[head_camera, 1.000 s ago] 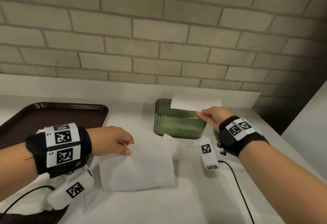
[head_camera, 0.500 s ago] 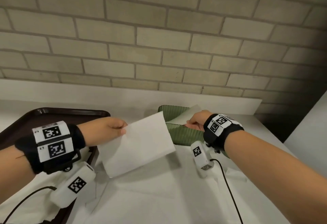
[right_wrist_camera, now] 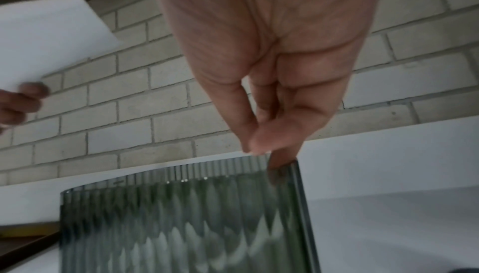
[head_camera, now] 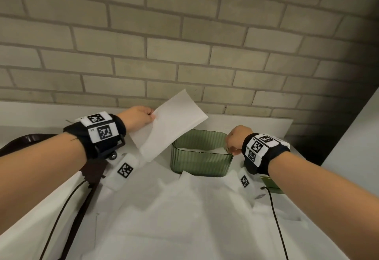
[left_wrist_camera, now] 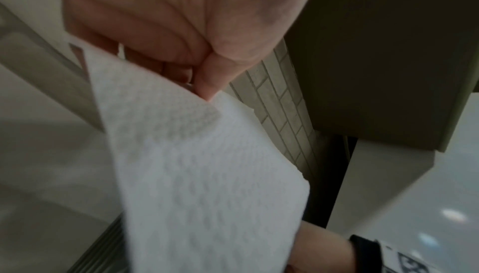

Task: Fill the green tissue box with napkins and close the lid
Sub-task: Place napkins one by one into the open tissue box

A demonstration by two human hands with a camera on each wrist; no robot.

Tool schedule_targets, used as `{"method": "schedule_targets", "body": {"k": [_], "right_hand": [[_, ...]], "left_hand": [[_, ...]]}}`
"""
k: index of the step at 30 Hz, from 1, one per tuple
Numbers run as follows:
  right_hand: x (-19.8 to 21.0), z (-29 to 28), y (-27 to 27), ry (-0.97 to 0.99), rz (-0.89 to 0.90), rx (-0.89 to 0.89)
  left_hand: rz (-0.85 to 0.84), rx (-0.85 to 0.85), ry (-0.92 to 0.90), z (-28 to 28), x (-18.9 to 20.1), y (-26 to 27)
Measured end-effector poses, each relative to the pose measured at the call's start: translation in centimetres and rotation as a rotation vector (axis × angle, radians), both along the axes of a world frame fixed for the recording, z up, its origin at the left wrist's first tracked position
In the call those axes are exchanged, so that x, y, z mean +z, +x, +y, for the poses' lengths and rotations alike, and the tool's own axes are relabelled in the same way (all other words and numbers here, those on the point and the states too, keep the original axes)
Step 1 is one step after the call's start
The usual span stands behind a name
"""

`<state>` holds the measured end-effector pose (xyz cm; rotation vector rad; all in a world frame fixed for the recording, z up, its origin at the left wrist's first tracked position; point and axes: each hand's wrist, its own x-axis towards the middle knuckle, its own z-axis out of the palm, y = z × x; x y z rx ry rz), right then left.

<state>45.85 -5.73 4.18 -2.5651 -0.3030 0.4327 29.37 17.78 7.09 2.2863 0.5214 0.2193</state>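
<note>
A white napkin (head_camera: 168, 125) is pinched at its left edge by the left hand (head_camera: 138, 117), thumb against fingers, and is held tilted above the left rim of the green tissue box (head_camera: 202, 153), which stands open toward the far side of the surface (head_camera: 307, 239). The right hand (head_camera: 238, 139) is at the box's right rim, its fingertips (right_wrist_camera: 261, 140) pressed together with one touching the rim; whether anything is pinched cannot be told. Napkins are already seen inside. The sheet should be lowered flat and squared to the walls, the box steadied meanwhile. More napkins (head_camera: 184, 208) lie near.
</note>
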Motion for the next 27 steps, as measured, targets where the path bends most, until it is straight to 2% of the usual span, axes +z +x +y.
{"method": "schedule_targets", "body": {"k": [3,4,6,8,11,14,16,18,20,23,27], "right_hand": [[0.3,-0.1,0.1,0.171,-0.174,-0.011],[0.4,-0.1,-0.3,0.283,-0.132,0.009],[1.4,0.1,-1.7,0.607,0.152,0.066],[2.0,0.1,-2.3,0.739,0.344,0.117],[1.7,-0.2,-2.2,0.732,0.327,0.167],[0.7,-0.4,-1.3,0.773,0.307,0.091],[0.3,-0.5,-0.6,0.814,0.293,0.014],[-0.1,-0.6,0.4,0.837,0.287,-0.078],[-0.7,-0.7,1.3,0.832,0.278,-0.159],[-1.0,-0.5,1.9,0.814,0.334,-0.219],[-1.6,0.4,1.5,0.74,0.398,-0.178]], "left_hand": [[0.053,-0.023,0.13,-1.8,1.0,2.0],[0.07,-0.048,0.144,-2.3,1.2,2.7],[0.103,-0.095,0.178,-3.4,1.3,3.9],[0.117,-0.131,0.212,-4.4,1.2,5.1],[0.123,-0.156,0.245,-5.2,0.9,6.4],[0.111,-0.108,0.246,-4.5,0.0,7.1],[0.035,-0.031,0.22,-3.6,-0.7,6.9],[-0.04,0.037,0.221,-2.5,-1.3,6.0],[-0.047,0.052,0.217,-1.1,-2.1,4.7],[0.135,-0.084,0.176,0.6,-3.7,2.2],[0.403,-0.319,0.205,0.2,-6.1,-2.1]]}}
